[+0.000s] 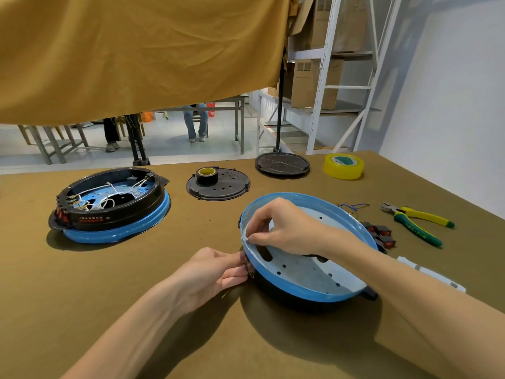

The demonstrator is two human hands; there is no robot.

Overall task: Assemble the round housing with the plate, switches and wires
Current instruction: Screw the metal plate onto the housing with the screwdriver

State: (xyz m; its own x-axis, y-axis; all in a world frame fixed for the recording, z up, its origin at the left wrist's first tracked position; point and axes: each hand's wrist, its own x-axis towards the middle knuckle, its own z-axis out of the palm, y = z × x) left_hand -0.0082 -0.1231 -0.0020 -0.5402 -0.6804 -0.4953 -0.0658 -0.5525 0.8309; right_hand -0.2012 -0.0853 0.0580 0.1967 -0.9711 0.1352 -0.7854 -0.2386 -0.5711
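A round blue-rimmed black housing [289, 289] sits tilted on the near right of the bench, holding a pale perforated metal plate [311, 272]. Black rocker switches with red faces [381, 233] lie just right of it, thin loose wires [352, 206] beyond them.

Wired housing [109, 206] lies left, pliers [418, 221] right, open housing [308, 283] between them.

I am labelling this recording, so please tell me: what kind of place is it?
Probably a small assembly workshop or storeroom. A covered workbench holds a wired round housing, pliers and tape; metal shelving with cardboard boxes stands behind.
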